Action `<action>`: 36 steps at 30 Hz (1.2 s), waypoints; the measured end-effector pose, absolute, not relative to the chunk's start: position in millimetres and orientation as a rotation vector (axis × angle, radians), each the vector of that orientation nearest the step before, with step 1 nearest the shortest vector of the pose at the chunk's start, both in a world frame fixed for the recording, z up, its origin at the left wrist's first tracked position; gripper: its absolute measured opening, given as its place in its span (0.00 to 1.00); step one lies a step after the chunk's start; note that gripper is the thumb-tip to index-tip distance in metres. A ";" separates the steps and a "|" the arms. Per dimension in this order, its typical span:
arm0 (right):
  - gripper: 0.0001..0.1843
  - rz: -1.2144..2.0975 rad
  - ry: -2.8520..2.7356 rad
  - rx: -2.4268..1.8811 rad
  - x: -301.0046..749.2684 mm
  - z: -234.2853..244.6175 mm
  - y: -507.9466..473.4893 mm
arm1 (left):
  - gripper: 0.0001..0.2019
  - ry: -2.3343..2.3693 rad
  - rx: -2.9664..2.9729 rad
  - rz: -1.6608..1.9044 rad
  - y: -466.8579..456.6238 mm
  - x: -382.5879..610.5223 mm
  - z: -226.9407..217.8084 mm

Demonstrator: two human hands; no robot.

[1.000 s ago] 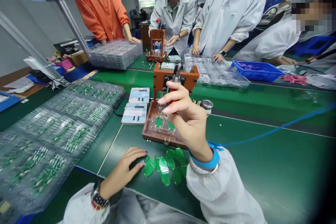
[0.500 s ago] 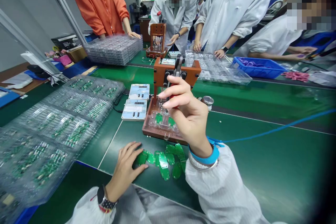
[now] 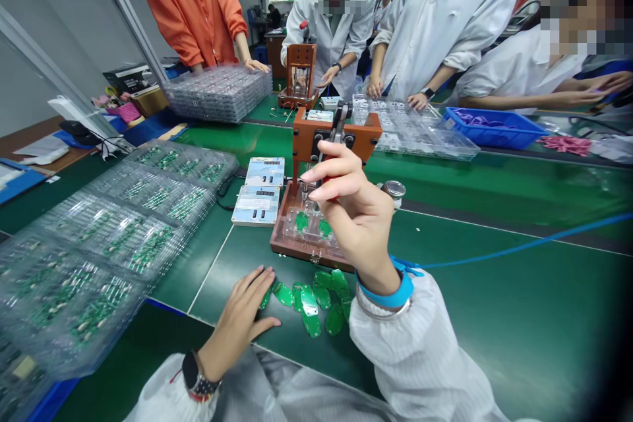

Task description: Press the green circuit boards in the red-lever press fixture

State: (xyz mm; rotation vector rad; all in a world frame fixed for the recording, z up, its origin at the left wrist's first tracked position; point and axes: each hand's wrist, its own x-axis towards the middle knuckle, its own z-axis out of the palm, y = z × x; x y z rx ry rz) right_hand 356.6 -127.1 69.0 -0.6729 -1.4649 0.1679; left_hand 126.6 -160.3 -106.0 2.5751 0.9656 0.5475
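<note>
My right hand (image 3: 363, 224) is closed round the red-gripped lever (image 3: 339, 122) of a brown test fixture (image 3: 301, 248), its fingers hiding most of the grip. Green circuit boards (image 3: 301, 220) lie in the clear holder on the fixture's base, partly behind my hand. In front of the fixture, several loose oval green circuit boards (image 3: 310, 306) are spread on the table. My left hand (image 3: 237, 320) rests palm down at their left side, fingers stretched out, covering part of one board. A blue wrist strap (image 3: 388, 293) with a cord is on my right wrist.
Two small display boxes (image 3: 256, 205) stand left of the fixture. Stacked clear trays (image 3: 113, 231) of boards fill the left side. A small round tin (image 3: 394, 191) is behind my right hand. Co-workers (image 3: 336, 20) work across the table near a blue bin (image 3: 494, 128).
My left hand has shifted slightly and its fingers now lie closer together, covering more of the leftmost board. My right hand stays on the lever. The view has moved a little.
</note>
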 end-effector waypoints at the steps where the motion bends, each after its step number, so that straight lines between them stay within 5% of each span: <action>1: 0.13 0.167 -1.468 -0.672 356.7 68.9 -126.9 | 0.33 0.958 2.609 0.576 -163.1 129.5 -104.8; 14: 0.14 0.148 -1.470 -0.605 356.9 66.9 -122.0 | 0.15 0.822 3.010 0.609 -169.3 136.1 -90.1; 24: 0.15 0.134 -1.469 -0.615 357.0 67.1 -122.6 | 0.20 0.760 2.998 0.350 -176.2 124.9 -93.5; 36: 0.16 0.219 -1.459 -0.633 355.9 64.5 -124.4 | 0.22 1.052 2.624 0.720 -157.5 114.9 -137.7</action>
